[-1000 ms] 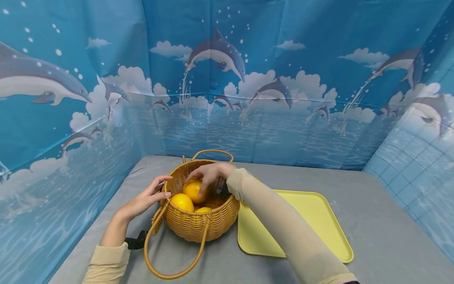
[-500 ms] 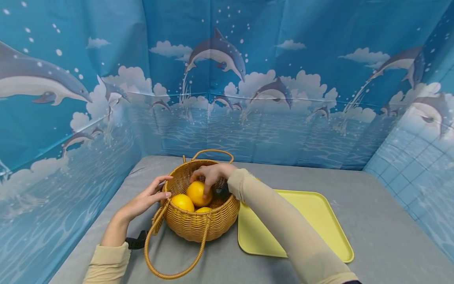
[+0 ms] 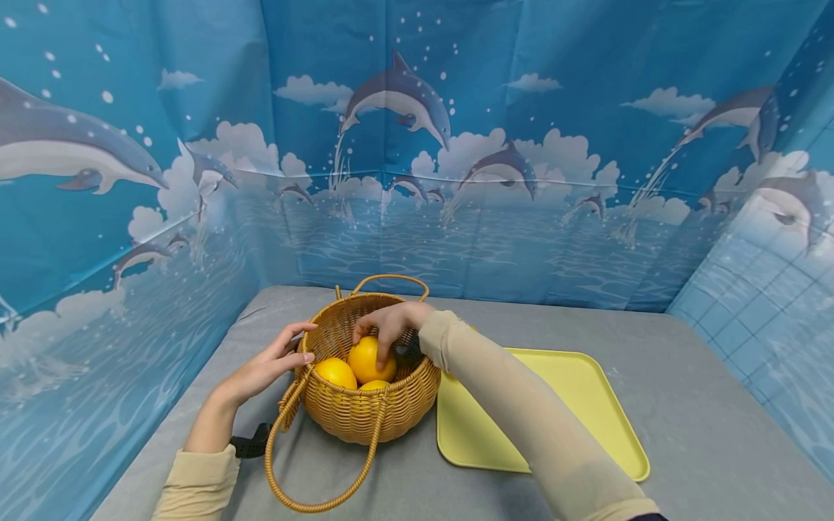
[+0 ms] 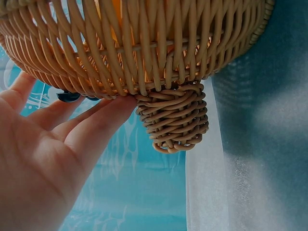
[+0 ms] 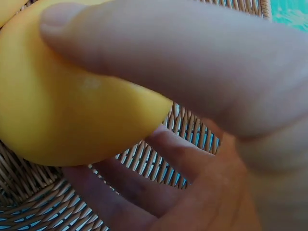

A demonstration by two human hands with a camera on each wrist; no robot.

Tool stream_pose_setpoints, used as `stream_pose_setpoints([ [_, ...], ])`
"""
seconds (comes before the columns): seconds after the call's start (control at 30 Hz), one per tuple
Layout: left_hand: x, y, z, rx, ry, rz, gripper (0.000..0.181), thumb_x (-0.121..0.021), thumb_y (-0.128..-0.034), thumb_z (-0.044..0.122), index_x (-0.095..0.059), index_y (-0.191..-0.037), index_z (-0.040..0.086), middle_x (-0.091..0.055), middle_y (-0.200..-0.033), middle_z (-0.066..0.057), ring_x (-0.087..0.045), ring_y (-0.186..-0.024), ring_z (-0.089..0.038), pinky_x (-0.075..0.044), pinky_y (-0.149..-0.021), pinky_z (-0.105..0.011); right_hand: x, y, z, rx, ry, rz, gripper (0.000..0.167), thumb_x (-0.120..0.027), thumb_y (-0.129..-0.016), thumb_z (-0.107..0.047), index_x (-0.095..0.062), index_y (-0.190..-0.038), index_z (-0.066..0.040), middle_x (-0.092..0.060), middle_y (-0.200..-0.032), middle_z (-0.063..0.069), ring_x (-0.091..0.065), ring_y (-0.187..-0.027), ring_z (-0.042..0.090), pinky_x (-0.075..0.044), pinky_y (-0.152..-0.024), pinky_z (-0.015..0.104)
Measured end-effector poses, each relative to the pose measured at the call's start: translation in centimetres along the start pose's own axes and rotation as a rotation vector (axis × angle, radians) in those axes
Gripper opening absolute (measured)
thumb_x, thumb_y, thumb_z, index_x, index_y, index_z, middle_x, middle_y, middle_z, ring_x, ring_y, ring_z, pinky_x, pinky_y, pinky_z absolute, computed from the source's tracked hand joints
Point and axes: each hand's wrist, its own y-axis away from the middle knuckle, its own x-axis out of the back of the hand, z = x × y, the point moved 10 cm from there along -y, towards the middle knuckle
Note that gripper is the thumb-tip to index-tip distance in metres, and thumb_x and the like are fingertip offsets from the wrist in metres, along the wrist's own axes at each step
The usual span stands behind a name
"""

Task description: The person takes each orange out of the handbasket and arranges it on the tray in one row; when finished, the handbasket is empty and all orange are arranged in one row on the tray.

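Note:
A wicker basket point(image 3: 365, 420) with looped handles stands on the grey table, several oranges inside it. My right hand point(image 3: 394, 325) reaches into it and grips one orange point(image 3: 371, 359), thumb on the near side and fingers behind, as the right wrist view shows. This orange point(image 5: 77, 106) fills much of that view. Left of it lies a second orange point(image 3: 335, 372); a third orange point(image 3: 374, 386) is mostly hidden by the near rim. My left hand point(image 3: 260, 369) touches the basket's left side with fingers extended; in the left wrist view the fingers point(image 4: 101, 125) press against the weave point(image 4: 159, 53).
A yellow tray point(image 3: 554, 376) lies right of the basket, partly under my right forearm. One basket handle point(image 3: 319, 506) hangs toward me over the table point(image 3: 704, 405). A dolphin-print curtain point(image 3: 417, 239) bounds the back and sides.
My right hand and the gripped orange have shifted slightly right and toward me inside the basket, with the fingers closing in around the fruit. The left hand and basket have stayed put.

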Motion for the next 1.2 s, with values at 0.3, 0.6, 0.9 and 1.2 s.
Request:
stream_pose_setpoints([
  [0.3, 0.0, 0.0, 0.0, 0.004, -0.001, 0.001, 0.051, -0.049, -0.0981, 0.023, -0.026, -0.142, 0.011, -0.012, -0.152, -0.02, -0.009, -0.137, -0.045, -0.033, -0.095, -0.053, -0.2, 0.2, -0.2, 0.009, 0.015, -0.004, 0.06, -0.084, -0.069, -0.011, -0.048, -0.118, -0.016, -0.042, -0.118, -0.001, -0.046, -0.101, 0.015, -0.045, -0.079, 0.026],
  [0.6, 0.1, 0.0, 0.0, 0.004, -0.001, 0.004, 0.051, -0.049, -0.0979, 0.024, -0.026, -0.142, 0.013, -0.014, -0.151, -0.019, -0.011, -0.137, -0.045, -0.035, -0.094, -0.052, 0.2, 0.5, 0.1, -0.053, 0.118, 0.035, 0.055, -0.075, -0.077, -0.013, -0.053, -0.125, -0.027, -0.044, -0.124, -0.003, -0.046, -0.104, 0.016, -0.043, -0.083, 0.029],
  [0.9, 0.2, 0.2, -0.1, 0.019, 0.007, 0.011, 0.053, -0.05, -0.0975, 0.025, -0.026, -0.143, 0.015, -0.012, -0.152, -0.017, -0.01, -0.138, -0.042, -0.033, -0.095, -0.053, -0.7, 0.3, -0.4, 0.002, 0.028, -0.049, 0.053, -0.075, -0.075, -0.002, -0.051, -0.118, -0.023, -0.047, -0.118, -0.002, -0.05, -0.096, 0.016, -0.045, -0.079, 0.027],
  [1.2, 0.1, 0.0, -0.1, 0.007, -0.002, 0.002, 0.052, -0.049, -0.0981, 0.024, -0.025, -0.143, 0.012, -0.011, -0.152, -0.019, -0.011, -0.137, -0.045, -0.034, -0.094, -0.052, 0.3, 0.4, -1.1, 0.045, 0.063, 0.052, 0.055, -0.077, -0.072, 0.0, -0.049, -0.114, -0.023, -0.049, -0.113, -0.001, -0.049, -0.094, 0.018, -0.045, -0.074, 0.028],
])
